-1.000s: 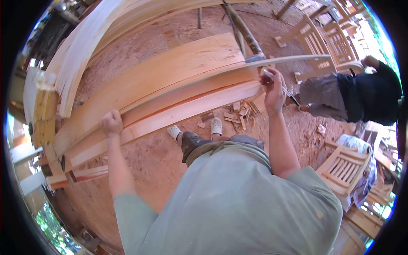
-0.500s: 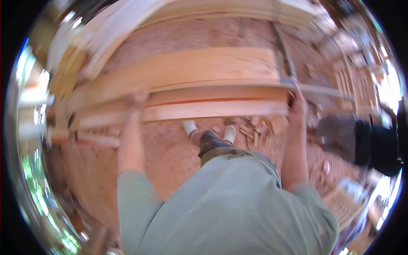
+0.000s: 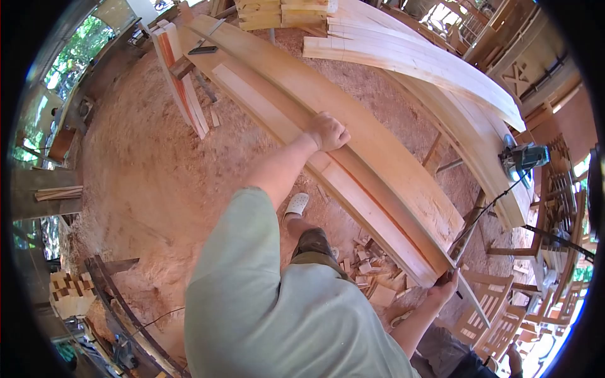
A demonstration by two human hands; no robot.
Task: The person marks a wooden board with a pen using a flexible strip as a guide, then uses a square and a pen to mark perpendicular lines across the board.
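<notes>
Head view: left hand [image 3: 328, 131] closed on the long strip [image 3: 474, 298] along the board [image 3: 384, 157]; right hand [image 3: 445, 286] near the board's end, grip unclear.

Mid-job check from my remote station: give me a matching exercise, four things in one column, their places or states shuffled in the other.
1. Power tool
2. Left hand
3. Wood offcuts
4. Right hand

A. At one end of the long boards
B. Scattered on the ground
C. Teal and dark, with a black cord
D. Closed, partway along the long boards

Right pairs: 1-C, 2-D, 3-B, 4-A
</notes>
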